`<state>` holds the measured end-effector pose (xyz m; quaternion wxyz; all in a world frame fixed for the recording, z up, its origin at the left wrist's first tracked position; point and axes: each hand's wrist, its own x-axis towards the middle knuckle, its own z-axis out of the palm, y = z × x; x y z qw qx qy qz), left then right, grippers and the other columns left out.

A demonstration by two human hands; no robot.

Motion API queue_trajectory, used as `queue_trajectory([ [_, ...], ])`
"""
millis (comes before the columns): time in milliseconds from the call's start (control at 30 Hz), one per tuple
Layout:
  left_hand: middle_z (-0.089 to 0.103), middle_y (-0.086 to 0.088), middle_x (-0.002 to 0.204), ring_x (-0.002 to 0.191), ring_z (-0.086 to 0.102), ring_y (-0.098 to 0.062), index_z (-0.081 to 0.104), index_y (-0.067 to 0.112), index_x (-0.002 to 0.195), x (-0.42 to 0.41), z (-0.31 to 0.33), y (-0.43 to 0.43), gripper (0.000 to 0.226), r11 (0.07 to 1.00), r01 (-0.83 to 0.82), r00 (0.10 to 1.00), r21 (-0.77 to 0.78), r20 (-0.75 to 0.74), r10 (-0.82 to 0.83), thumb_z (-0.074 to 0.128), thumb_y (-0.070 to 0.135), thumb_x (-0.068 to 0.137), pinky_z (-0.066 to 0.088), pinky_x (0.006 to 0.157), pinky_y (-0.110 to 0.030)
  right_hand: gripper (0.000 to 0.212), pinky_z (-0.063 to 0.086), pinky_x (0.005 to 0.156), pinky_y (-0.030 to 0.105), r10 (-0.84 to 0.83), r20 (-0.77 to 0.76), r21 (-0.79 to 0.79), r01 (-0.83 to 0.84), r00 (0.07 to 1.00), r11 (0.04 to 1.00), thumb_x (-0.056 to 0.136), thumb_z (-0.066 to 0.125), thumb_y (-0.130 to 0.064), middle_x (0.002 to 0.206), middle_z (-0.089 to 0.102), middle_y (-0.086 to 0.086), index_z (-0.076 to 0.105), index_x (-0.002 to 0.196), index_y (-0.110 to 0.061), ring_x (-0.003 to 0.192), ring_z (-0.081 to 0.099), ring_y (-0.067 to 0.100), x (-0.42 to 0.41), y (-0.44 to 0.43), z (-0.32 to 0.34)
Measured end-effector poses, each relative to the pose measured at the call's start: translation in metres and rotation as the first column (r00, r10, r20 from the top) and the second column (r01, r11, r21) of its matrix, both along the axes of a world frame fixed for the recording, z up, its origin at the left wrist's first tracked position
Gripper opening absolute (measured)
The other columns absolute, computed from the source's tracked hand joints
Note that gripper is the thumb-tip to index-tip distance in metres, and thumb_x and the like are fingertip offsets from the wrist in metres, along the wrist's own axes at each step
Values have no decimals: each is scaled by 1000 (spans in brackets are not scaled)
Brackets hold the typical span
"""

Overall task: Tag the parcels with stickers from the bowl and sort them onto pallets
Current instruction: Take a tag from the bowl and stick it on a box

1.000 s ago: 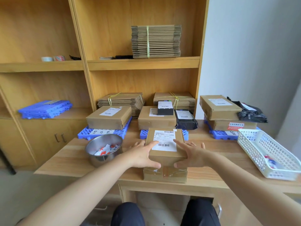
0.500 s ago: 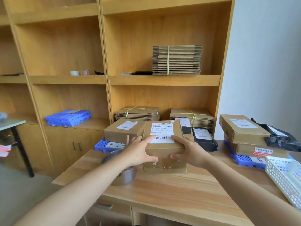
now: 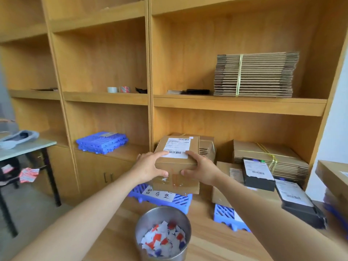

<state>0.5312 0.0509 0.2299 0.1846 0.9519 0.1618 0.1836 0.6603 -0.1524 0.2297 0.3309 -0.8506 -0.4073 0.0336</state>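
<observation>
Both hands hold a brown cardboard parcel (image 3: 176, 178) with a white barcode label on top. My left hand (image 3: 150, 165) grips its left side and my right hand (image 3: 201, 167) grips its right side, thumbs on the taped front face. The parcel is above the left blue pallet (image 3: 181, 201), which carries a handwritten paper label. A steel bowl (image 3: 140, 225) of red, white and blue stickers (image 3: 162, 239) stands on the desk near me. To the right, a middle blue pallet (image 3: 225, 215) bears a cardboard box (image 3: 221, 197) and black parcels (image 3: 258, 177).
Wooden shelving fills the wall behind. It holds bundles of flat cardboard (image 3: 254, 74), tape rolls (image 3: 118, 89) and spare blue pallets (image 3: 102, 142). A small side table (image 3: 28, 146) stands at the left. Another box (image 3: 333, 174) shows at the right edge.
Both hands lifted the parcel from the desk's front edge and carried it forward and left, over the left pallet. The view swung up and to the left.
</observation>
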Motion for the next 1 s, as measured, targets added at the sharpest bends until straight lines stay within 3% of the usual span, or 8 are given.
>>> queue_trajectory([
  [167,55,-3,140,132,45,-27,46,50,141,31,-25,58,76,996,-65,997,-67,37,67,82,48,75,33,114,-44,84,42,109,35,-33,-49,21,34,998,999,76,76,-57,142,52,5,38,149,-40,128,50,25,33,67,-22],
  [400,49,0,141,132,41,-28,35,52,148,81,-41,112,72,986,-165,982,-30,94,167,72,43,88,36,110,-44,77,44,105,48,-115,-18,49,116,993,992,79,67,-60,137,52,4,34,147,-44,123,52,26,75,131,-40],
  [667,48,-3,144,129,48,-32,9,43,155,121,-47,126,86,942,-334,936,-12,110,333,66,47,91,47,101,-51,87,51,93,39,-101,-40,40,103,994,994,85,71,-48,142,48,5,18,153,-43,119,55,26,108,152,-42],
  [800,46,-4,145,128,50,-32,9,35,156,116,-46,123,89,919,-395,914,-12,99,394,66,51,90,50,96,-49,96,44,105,43,-96,-55,86,101,994,991,85,72,-48,154,38,3,7,156,-44,135,46,26,104,147,-42],
  [900,54,-5,132,121,54,-30,41,26,140,98,-43,121,56,917,-398,909,16,140,392,62,47,92,50,93,-44,78,39,110,48,-143,74,132,132,987,982,91,64,-50,153,39,5,24,156,-33,138,42,28,91,138,-35],
  [933,60,-3,122,114,58,-28,52,26,124,86,-40,121,36,921,-388,913,39,149,379,59,43,94,51,88,-41,67,42,106,49,-168,130,172,145,977,974,94,61,-47,147,45,6,35,152,-29,132,48,31,84,136,-31],
  [1000,65,2,98,96,63,-25,58,27,93,70,-35,119,9,930,-360,926,72,150,347,54,34,96,47,71,-33,42,47,97,47,-203,207,240,151,957,959,96,58,-38,129,58,7,56,134,-21,117,57,32,75,135,-24],
])
